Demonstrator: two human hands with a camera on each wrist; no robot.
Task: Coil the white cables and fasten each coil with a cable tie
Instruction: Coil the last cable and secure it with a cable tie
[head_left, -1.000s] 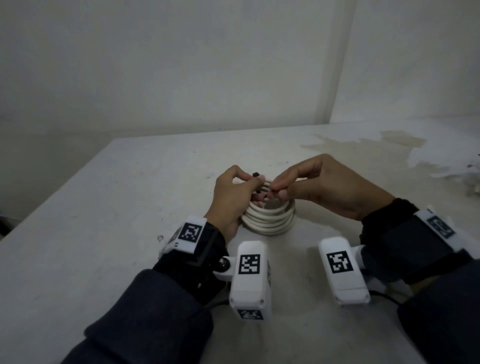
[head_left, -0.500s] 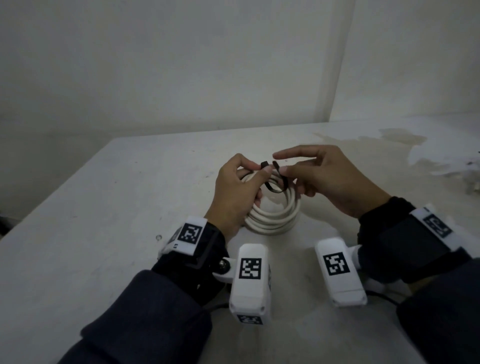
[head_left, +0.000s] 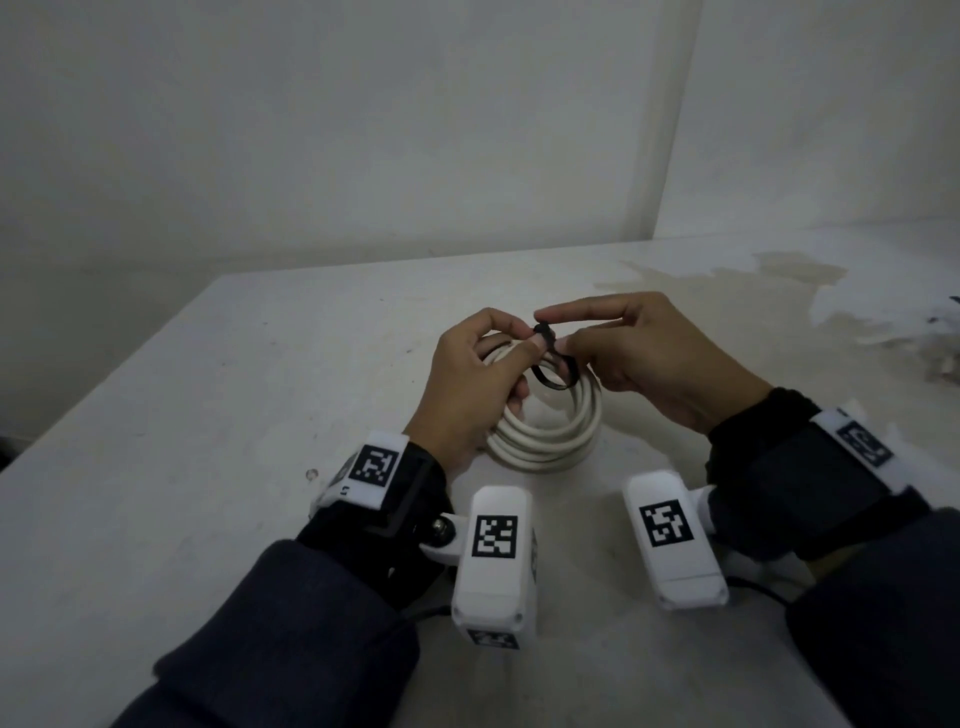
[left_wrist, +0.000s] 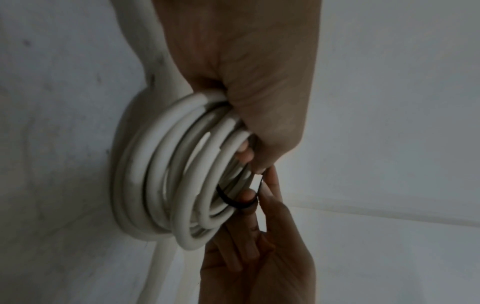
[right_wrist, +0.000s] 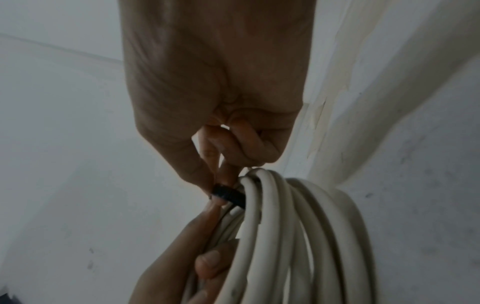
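Nearest you, each wrist wears a white camera box with a black-and-white square code. No words or brand names can be read anywhere.

Next comes the white cable coil. Its near edge sits on the table and its far edge is tipped up in your hands. It looks light and bendy, but springy, so the loops may pop apart if you let go. Hold all the loops together in one bunch.

Your left hand curls round the loops and pinches the black cable tie at its top. Your right hand pinches that tie too. It is thin and probably slippery, so hold it close to the ends.
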